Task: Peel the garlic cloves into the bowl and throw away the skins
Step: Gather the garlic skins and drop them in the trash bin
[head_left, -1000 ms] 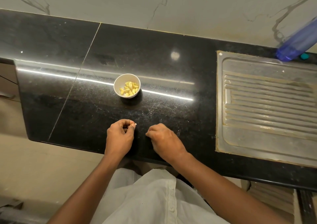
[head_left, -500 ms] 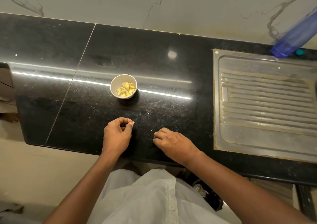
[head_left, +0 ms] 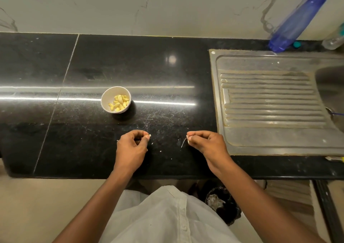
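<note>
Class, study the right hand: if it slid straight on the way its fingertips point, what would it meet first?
Probably the left hand: the right hand points its pinched fingertips leftward along the counter, with only skin flecks between. Depth is uncertain.

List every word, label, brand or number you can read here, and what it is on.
No text can be read in this view.
The blue bottle shows no print.
The clear bottle at the right edge is cut off and too blurred to tell.
The bowl, counter and drainboard carry no text.
</note>
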